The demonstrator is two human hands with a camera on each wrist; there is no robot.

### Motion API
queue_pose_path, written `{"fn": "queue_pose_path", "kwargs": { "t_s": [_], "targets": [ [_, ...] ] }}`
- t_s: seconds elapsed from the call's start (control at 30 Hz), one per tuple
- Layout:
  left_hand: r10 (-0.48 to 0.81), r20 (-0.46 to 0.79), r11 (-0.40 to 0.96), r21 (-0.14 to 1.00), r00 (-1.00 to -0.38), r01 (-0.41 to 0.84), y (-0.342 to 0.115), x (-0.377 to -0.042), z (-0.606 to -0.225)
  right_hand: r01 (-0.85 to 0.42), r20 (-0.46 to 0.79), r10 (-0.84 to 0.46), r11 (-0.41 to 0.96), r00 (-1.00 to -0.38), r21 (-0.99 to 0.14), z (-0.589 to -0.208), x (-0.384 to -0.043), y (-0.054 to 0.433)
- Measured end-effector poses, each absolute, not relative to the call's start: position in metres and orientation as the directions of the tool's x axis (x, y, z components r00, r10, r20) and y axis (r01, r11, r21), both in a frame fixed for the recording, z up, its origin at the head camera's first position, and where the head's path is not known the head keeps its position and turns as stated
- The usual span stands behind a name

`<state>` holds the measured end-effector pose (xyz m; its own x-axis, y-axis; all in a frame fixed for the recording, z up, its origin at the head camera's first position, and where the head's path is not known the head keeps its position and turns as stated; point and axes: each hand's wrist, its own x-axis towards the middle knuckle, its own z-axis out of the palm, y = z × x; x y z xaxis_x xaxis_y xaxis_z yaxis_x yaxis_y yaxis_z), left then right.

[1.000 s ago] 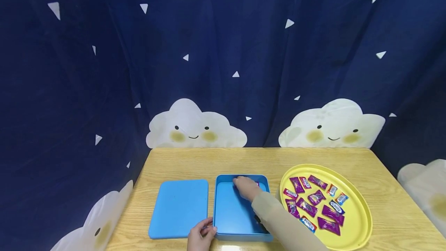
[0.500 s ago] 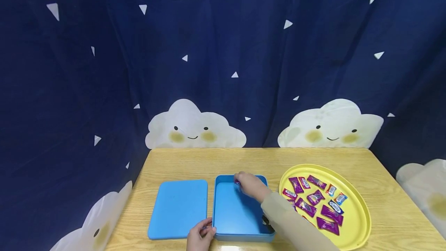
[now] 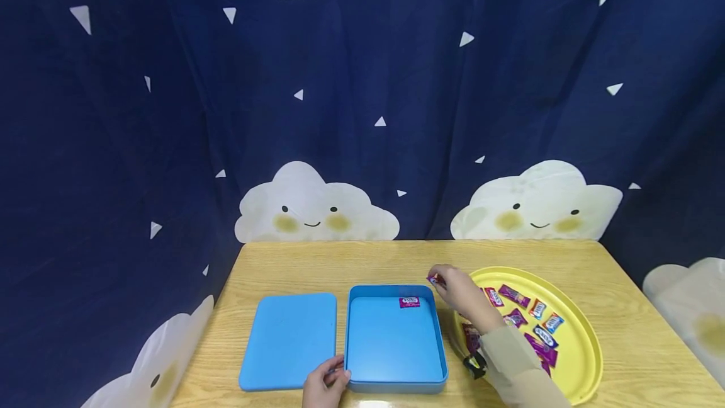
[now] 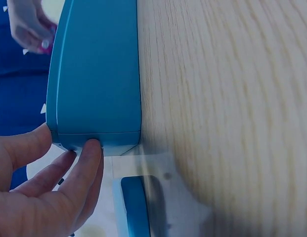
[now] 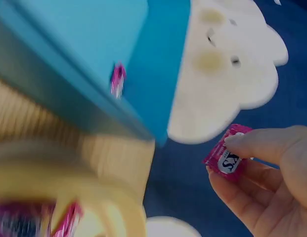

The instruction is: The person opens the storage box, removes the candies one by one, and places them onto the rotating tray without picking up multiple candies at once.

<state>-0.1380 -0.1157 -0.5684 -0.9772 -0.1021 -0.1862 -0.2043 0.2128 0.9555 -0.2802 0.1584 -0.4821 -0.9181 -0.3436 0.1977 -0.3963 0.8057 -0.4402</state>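
My left hand (image 3: 325, 384) grips the near left corner of a shallow blue box (image 3: 395, 386), thumb at the rim and fingers against the outer wall (image 4: 96, 98). Inside, by the far wall, lies one magenta wrapped candy (image 3: 409, 302). Just beyond the far right corner, my right hand (image 3: 461, 291) pinches another small magenta wrapped candy (image 5: 227, 152) between thumb and fingers. That hand is between the box and a round yellow tray (image 3: 589, 357), which bears several wrapped candies in purple, red and blue. The right forearm covers part of the tray and some candies.
A flat blue lid (image 3: 290, 342) lies on the wooden table (image 3: 317, 263) left of the box. Behind the table hangs a dark blue curtain (image 3: 340, 80) with white clouds. A black band (image 3: 474, 364) sits by the right wrist.
My right hand has come out of the box and moved right toward the tray, with a candy in its fingers. The candy lying in the box now shows fully. The left hand stays put.
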Motion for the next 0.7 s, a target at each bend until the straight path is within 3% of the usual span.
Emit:
{"fn": "queue_pose_path", "kwargs": {
  "t_s": [0.27, 0.7],
  "targets": [
    [-0.107, -0.190, 0.216, 0.954, -0.976, -0.209, -0.116, -0.137, -0.568, -0.249, 0.160, -0.193, 0.811, -0.968, -0.529, -0.474, -0.269, 0.233],
    [-0.069, -0.204, 0.204, 0.955, -0.977, -0.214, -0.119, -0.135, -0.566, 0.059, 0.003, 0.068, 0.877, -0.998, -0.477, -0.487, -0.242, 0.324]
  ]
}}
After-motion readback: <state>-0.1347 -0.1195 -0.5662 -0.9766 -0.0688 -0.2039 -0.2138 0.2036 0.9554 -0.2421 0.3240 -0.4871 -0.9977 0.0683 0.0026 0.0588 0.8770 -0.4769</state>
